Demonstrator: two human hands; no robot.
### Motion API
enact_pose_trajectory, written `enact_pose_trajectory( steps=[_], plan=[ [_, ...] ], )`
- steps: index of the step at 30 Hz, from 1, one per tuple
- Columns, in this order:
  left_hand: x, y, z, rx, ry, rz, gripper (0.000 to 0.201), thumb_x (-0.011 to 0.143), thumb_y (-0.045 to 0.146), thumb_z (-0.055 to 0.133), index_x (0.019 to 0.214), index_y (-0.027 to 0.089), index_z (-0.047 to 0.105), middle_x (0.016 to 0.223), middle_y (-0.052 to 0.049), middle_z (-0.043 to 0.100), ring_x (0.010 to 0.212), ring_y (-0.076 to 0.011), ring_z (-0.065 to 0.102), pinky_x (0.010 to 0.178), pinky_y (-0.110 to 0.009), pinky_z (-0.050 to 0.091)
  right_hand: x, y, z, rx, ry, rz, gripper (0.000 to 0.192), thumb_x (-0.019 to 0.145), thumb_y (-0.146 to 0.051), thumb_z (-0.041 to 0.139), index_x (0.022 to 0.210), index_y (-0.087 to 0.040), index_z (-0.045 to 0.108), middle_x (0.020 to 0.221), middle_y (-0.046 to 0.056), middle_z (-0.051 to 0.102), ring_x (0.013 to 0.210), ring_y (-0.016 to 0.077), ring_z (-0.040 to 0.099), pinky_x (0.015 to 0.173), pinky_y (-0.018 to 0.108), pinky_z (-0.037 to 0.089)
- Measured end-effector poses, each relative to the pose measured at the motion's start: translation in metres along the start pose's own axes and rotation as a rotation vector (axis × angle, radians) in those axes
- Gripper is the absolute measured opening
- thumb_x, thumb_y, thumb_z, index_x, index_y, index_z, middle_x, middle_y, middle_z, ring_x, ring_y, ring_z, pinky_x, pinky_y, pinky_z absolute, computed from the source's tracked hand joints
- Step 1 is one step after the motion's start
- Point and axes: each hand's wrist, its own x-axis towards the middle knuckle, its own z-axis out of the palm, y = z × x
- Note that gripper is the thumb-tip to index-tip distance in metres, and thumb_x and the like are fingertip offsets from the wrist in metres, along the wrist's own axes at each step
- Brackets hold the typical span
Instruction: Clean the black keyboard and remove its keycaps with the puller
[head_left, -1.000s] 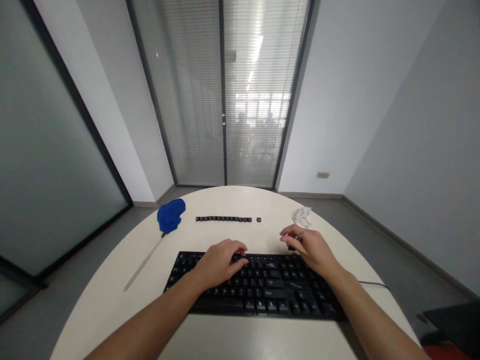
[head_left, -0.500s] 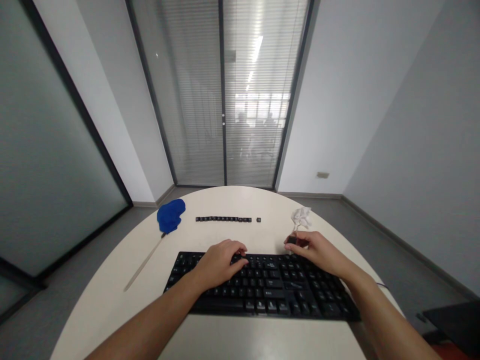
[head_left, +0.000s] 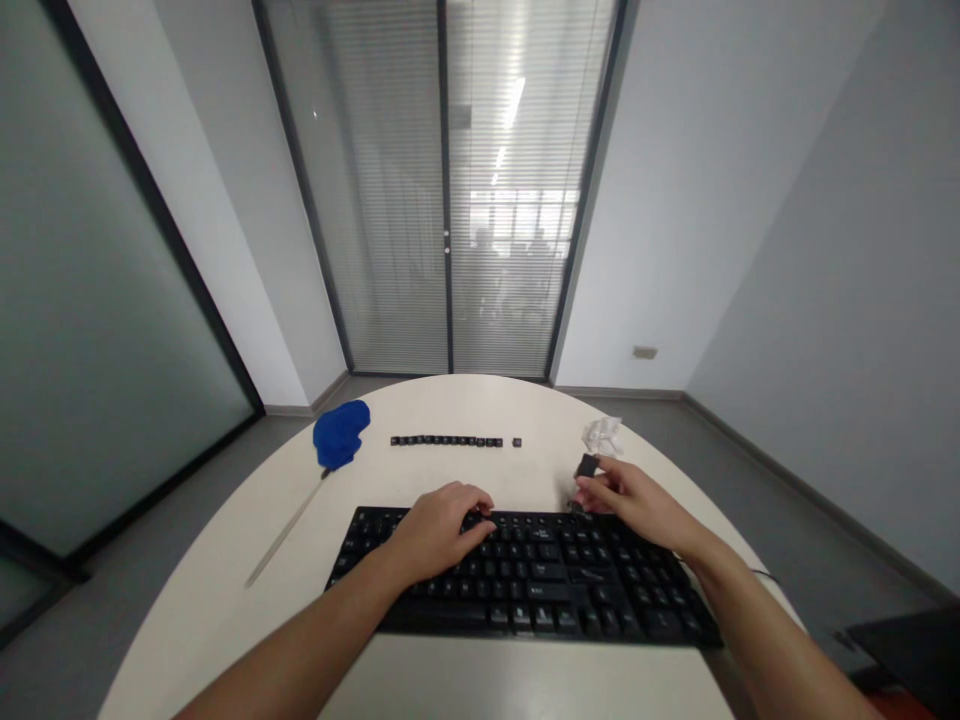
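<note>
A black keyboard (head_left: 517, 585) lies across the near half of the round table. My left hand (head_left: 442, 530) rests on its upper left part, the thumb stretched over the keys and apart from the bent fingers. Above the keyboard's back edge, right of centre, my right hand (head_left: 626, 495) pinches a small black-handled tool (head_left: 587, 466) between thumb and fingers. Its lower end, near the keyboard's top row, is too small to make out. Beyond the keyboard, several black keycaps (head_left: 446, 441) stand in a row, with one single keycap (head_left: 517, 442) a little to their right.
At the left lie a blue cloth (head_left: 341, 434) and a thin pale stick (head_left: 289, 527) with a dark tip, probably a brush. A crumpled white tissue (head_left: 602, 435) sits behind my right hand. The curved edge of the table (head_left: 480, 378) ends before glass doors (head_left: 450, 200).
My right hand has tilted its grip, and the black handle now stands higher and clearer of the fingers. My left hand has stayed where it was on the keyboard.
</note>
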Motion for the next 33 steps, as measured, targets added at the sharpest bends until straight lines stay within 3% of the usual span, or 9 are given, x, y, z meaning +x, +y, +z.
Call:
enact_pose_trajectory(
  steps=[6,10,15,25,33],
  plan=[
    [0.0,0.0,0.0,-0.006,0.014,0.005,0.016,0.09,0.032,0.061,0.103,0.022,0.062,0.1,-0.003,0.068,0.095,-0.0195,0.062,0.084,-0.031,0.049,0.004,-0.015,0.02,-0.027,0.152,-0.095,0.033,0.089,-0.049,0.058,0.09,-0.017,0.064,0.081,0.005,0.072,0.074,0.0196,0.066,0.07,0.03,0.05],
    [0.0,0.002,-0.002,-0.011,0.012,0.022,0.017,0.09,0.033,0.062,0.103,0.022,0.061,0.1,-0.002,0.068,0.096,-0.0193,0.062,0.083,-0.03,0.048,0.004,-0.032,0.051,-0.018,0.105,-0.123,0.035,0.089,-0.047,0.058,0.106,-0.018,0.067,0.076,0.002,0.069,0.071,0.0184,0.062,0.065,0.027,0.047],
    [0.0,0.002,-0.003,-0.021,-0.007,0.088,0.018,0.089,0.033,0.066,0.102,0.023,0.061,0.1,-0.001,0.068,0.094,-0.0186,0.062,0.082,-0.03,0.047,0.003,-0.04,0.076,-0.005,0.034,-0.15,0.027,0.087,-0.042,0.062,0.1,-0.019,0.069,0.07,-0.001,0.064,0.066,0.0159,0.057,0.061,0.025,0.043],
    [0.0,-0.001,0.0,-0.054,-0.03,0.138,0.017,0.089,0.029,0.067,0.104,0.023,0.063,0.101,0.0,0.069,0.096,-0.0175,0.063,0.084,-0.028,0.047,-0.002,-0.05,0.072,-0.03,-0.103,-0.163,0.026,0.091,-0.041,0.059,0.095,-0.019,0.072,0.081,0.003,0.071,0.073,0.0175,0.062,0.068,0.027,0.047],
    [0.0,-0.003,0.001,-0.034,-0.018,0.192,0.018,0.089,0.031,0.067,0.104,0.023,0.061,0.105,0.0,0.069,0.098,-0.0181,0.063,0.085,-0.029,0.047,0.0,-0.045,0.08,0.009,-0.052,-0.153,0.029,0.091,-0.043,0.06,0.104,-0.02,0.07,0.085,0.003,0.072,0.077,0.0192,0.063,0.071,0.029,0.048]
  ],
)
